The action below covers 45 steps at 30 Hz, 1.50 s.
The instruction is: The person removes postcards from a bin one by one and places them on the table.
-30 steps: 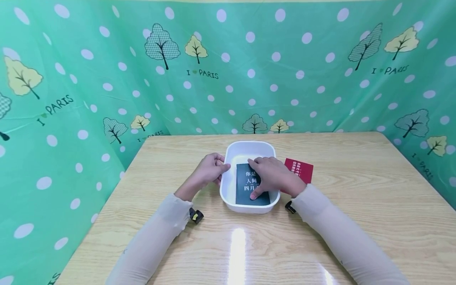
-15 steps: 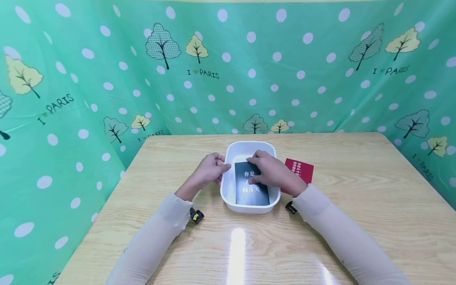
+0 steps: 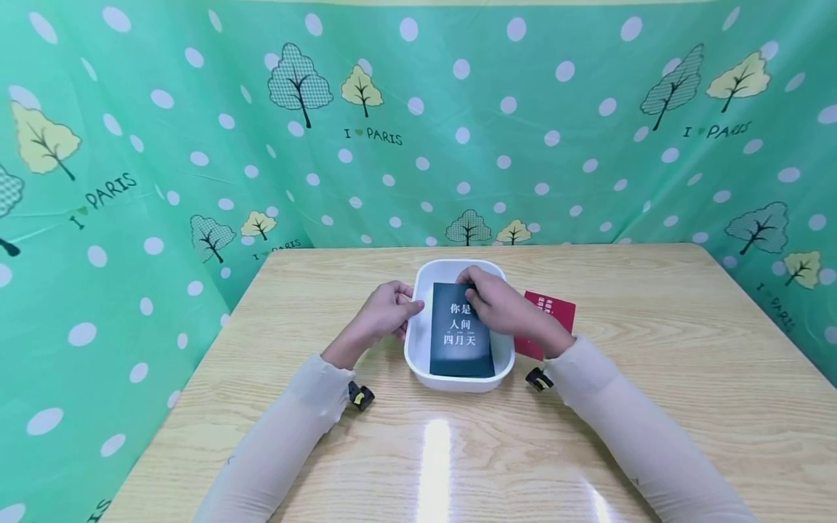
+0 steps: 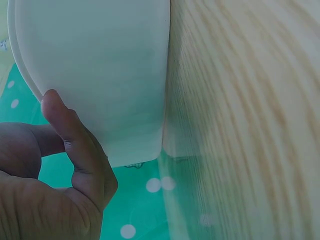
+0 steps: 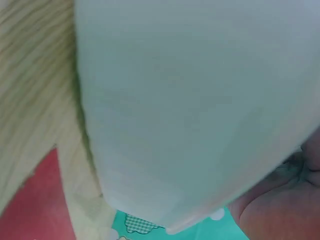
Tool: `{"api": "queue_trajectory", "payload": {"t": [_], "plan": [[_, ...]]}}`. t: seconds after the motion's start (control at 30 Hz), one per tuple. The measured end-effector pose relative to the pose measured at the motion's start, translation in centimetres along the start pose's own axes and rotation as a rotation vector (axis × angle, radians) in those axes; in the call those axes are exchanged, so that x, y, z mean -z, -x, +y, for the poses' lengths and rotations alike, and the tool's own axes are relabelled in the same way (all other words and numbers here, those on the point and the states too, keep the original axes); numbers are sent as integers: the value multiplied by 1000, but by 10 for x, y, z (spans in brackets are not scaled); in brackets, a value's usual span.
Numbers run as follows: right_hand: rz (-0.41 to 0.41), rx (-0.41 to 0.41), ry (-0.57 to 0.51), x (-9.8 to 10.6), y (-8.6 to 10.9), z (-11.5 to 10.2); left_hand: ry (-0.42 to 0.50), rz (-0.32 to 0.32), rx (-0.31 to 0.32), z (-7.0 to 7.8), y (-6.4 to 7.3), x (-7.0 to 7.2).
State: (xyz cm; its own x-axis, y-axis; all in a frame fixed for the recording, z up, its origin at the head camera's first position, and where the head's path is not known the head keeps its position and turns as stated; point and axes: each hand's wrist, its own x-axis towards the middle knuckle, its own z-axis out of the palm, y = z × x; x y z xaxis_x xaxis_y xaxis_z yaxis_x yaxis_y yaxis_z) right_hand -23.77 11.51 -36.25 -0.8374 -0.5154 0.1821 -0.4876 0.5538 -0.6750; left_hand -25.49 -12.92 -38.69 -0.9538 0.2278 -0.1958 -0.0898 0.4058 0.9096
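In the head view a white plastic basin [image 3: 413,363] stands on the table. A dark booklet [image 3: 460,356] with white characters leans in it, its far end tilted up and its near end low by the front wall. My right hand [image 3: 500,301] reaches over the basin's right side and holds the booklet by its upper right corner; some fingers are hidden behind it. On the opposite side my left hand [image 3: 386,309] grips the basin's rim, thumb on top. The left wrist view shows that hand [image 4: 80,155] against the basin's outer wall [image 4: 115,75].
Right of the basin lies a red booklet [image 3: 556,309], partly covered by the right forearm. Black strap pieces show beside the left sleeve [image 3: 307,396] and the right sleeve [image 3: 601,392]. A green dotted curtain [image 3: 418,189] hangs behind the wooden table [image 3: 654,305].
My right hand has moved from spanning the dark booklet's face to its upper right corner. The booklet's far end has come up. The left hand and basin have stayed put.
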Motion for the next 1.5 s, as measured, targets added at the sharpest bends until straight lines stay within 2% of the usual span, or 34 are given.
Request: {"api": "queue_trajectory", "payload": {"t": [0.3, 0.7, 0.87, 1.13, 1.5], "plan": [[85, 31, 14, 15, 4, -8, 4, 0, -10, -1, 1, -1], [281, 90, 4, 45, 12, -4, -7, 7, -5, -2, 1, -1], [299, 38, -12, 59, 17, 0, 6, 7, -6, -2, 1, 0], [328, -47, 35, 81, 25, 10, 12, 3, -12, -2, 1, 0], [339, -172, 65, 104, 32, 47, 8, -3, -18, -1, 0, -2]]}}
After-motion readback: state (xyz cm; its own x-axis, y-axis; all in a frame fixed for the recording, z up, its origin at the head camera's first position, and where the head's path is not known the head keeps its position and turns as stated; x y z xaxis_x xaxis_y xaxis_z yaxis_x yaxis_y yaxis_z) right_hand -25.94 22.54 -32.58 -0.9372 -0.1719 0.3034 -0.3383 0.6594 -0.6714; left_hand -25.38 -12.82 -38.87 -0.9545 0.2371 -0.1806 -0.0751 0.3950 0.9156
